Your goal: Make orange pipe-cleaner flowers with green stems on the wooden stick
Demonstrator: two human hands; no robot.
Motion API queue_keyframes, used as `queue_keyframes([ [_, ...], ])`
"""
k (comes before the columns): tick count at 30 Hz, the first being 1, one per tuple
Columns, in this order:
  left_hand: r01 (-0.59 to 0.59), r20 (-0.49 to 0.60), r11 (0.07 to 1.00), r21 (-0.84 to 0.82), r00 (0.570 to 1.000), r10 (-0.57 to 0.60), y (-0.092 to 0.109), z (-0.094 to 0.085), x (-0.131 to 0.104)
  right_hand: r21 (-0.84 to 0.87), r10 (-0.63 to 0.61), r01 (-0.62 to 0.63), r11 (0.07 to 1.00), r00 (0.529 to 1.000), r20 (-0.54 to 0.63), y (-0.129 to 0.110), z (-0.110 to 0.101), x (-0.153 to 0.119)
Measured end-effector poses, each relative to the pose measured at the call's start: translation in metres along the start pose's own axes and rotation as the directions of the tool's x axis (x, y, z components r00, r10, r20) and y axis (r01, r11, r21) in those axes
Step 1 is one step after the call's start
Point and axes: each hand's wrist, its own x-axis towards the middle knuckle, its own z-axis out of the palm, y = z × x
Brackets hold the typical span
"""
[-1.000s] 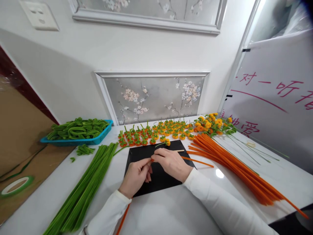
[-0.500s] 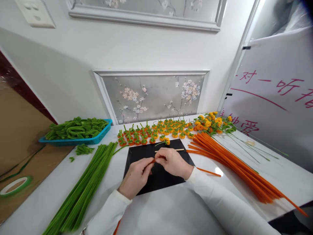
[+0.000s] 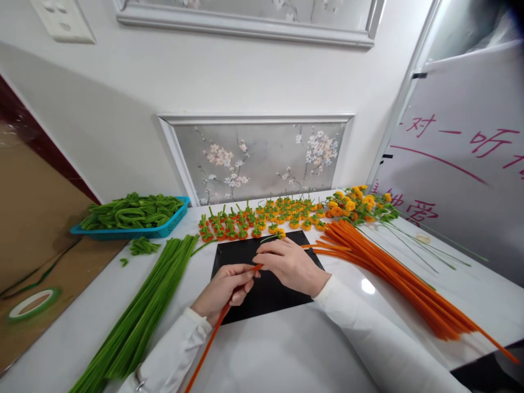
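Both hands meet over the black mat (image 3: 270, 295). My left hand (image 3: 224, 289) is closed on an orange stem (image 3: 208, 349), which runs down past the wrist toward the bottom edge. Its upper end shows between the fingertips of both hands. Fingers bent, my right hand (image 3: 292, 266) pinches that end from the right. A small yellow flower with green leaves (image 3: 280, 233) lies at the mat's top edge. Behind the mat stand rows of small orange and yellow flower heads (image 3: 262, 215) with green tops.
Green stems (image 3: 139, 305) lie left of the mat, and orange stems (image 3: 380, 273) lie right. A blue basket (image 3: 172, 224) of green pieces is at the back left. Finished-looking yellow flowers (image 3: 356, 204) lie back right. Green tape (image 3: 33, 303) is far left.
The orange stem now trails down below my left hand, and the piece that stuck out under my right wrist is gone from there. The right fingers have shifted slightly. The view has shifted a little.
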Motion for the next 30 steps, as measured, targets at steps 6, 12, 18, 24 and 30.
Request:
queue_keyframes([
  [6,0.025,0.033,0.998,-0.059,0.999,-0.023,0.003,0.001,-0.002,-0.032,-0.094,0.095,0.995,0.995,0.026,0.003,0.010,-0.003],
  [12,-0.326,-0.118,0.694,0.642,0.852,0.509,-0.001,0.010,-0.007,0.156,0.347,-0.357,0.921,0.934,0.089,-0.012,0.014,0.001],
  [18,-0.380,0.094,0.305,0.873,0.745,0.660,-0.010,0.008,-0.008,0.299,0.415,-0.451,0.841,0.892,0.180,-0.011,0.017,0.003],
  [24,-0.245,-0.164,0.860,0.447,0.923,0.349,-0.003,0.013,-0.006,0.265,0.349,-0.359,0.895,0.933,0.083,-0.005,0.008,0.001],
  [30,0.144,0.106,0.939,-0.313,0.988,-0.117,0.008,0.016,-0.012,0.268,0.166,-0.156,0.951,0.986,-0.016,-0.004,-0.002,0.002],
])
